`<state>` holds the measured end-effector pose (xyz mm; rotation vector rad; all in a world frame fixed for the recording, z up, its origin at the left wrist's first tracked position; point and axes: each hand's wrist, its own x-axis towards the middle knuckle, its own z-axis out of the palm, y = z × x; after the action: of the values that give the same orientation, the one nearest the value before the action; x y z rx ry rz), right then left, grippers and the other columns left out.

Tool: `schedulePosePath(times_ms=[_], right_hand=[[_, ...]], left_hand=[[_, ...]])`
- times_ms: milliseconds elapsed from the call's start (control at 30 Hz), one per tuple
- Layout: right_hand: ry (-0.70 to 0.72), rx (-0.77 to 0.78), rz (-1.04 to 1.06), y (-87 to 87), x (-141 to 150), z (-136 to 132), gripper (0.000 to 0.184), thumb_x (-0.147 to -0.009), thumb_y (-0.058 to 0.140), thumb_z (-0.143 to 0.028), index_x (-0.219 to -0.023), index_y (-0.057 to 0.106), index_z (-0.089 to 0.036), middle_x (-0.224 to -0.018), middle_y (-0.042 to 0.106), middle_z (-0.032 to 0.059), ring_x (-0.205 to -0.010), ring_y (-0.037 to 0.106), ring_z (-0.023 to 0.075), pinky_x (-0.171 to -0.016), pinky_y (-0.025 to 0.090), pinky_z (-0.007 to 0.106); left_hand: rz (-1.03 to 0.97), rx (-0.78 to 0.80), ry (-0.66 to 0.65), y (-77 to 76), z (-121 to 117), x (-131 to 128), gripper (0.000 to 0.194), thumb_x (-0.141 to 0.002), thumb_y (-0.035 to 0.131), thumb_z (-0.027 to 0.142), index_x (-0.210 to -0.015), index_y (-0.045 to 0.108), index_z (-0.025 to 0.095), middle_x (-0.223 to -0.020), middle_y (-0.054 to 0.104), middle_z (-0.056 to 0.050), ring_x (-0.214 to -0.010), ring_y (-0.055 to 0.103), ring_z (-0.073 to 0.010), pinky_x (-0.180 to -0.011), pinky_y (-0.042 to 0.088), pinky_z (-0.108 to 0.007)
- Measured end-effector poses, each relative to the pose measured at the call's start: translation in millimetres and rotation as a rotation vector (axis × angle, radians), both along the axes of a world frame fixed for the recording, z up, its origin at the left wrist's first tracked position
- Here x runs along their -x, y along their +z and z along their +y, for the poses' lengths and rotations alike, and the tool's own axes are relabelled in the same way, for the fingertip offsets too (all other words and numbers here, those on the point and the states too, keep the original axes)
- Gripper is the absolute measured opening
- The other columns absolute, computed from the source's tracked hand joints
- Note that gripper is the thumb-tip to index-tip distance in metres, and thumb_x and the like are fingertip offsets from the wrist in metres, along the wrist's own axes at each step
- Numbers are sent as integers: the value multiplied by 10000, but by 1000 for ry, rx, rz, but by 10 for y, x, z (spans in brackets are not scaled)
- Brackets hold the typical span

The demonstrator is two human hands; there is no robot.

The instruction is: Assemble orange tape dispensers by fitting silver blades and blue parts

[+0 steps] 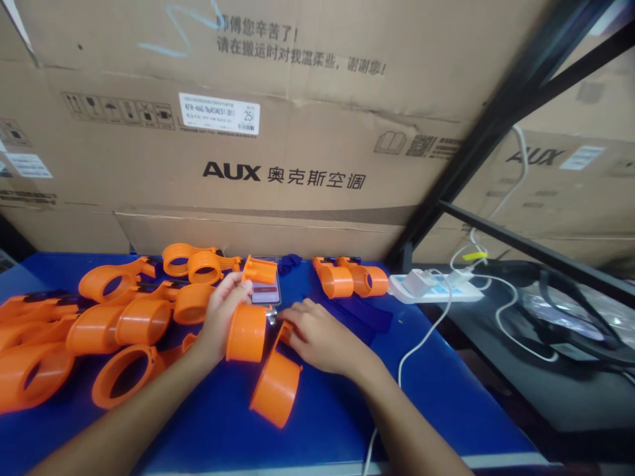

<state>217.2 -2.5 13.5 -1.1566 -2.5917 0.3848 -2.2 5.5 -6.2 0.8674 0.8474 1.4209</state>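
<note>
My left hand (221,314) is closed around an orange plastic tape dispenser (247,334), its round hub facing down and a small metal piece (271,316) at its right side. Above my left fingertips shows an orange roller-like part (260,270); whether it belongs to the same dispenser I cannot tell. The fingers of my right hand (317,336) are bent around the narrow end of a second orange tape dispenser (276,390), whose wide ring hangs tilted toward me. My right fingertips are close to the metal piece and partly hidden.
Several orange tape dispensers (143,322) lie on the left of the blue table (342,423), with more orange dispensers (338,281) at the back. A phone (270,291) lies behind my hands. A white power strip (441,289) with cables sits right, near a black rack post (476,145). Large cartons (297,119) stand behind.
</note>
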Motion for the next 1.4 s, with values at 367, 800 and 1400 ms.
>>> schedulePosePath(times_ms=[367, 800, 1400], right_hand=[[-124, -114, -129, -51, -278, 213, 422, -901, 517, -36, -1230, 714, -211, -1124, 754, 92, -997, 622, 272, -887, 483, 398], [25, -50, 260, 205, -158, 138, 293, -1045, 515, -285, -1279, 685, -238, -1195, 730, 90, -1111, 646, 248, -995, 515, 454], [179, 173, 95, 327, -67, -33, 513, -709, 632, -87, -1191, 718, -238, -1156, 737, 55, -1135, 657, 257, -1200, 307, 531]], left_hand=[[-82, 31, -3, -19, 21, 134, 306, -786, 837, 401, -831, 614, 196, -671, 562, 45, -493, 463, -66, -590, 526, -211], [-226, 101, -12, 50, -32, 152, 319, -839, 795, 456, -807, 652, 173, -658, 576, 24, -499, 504, -77, -508, 439, -193], [-265, 101, 55, 175, -78, 119, 401, -752, 867, 462, -766, 606, 157, -692, 579, 16, -529, 528, -76, -511, 497, -182]])
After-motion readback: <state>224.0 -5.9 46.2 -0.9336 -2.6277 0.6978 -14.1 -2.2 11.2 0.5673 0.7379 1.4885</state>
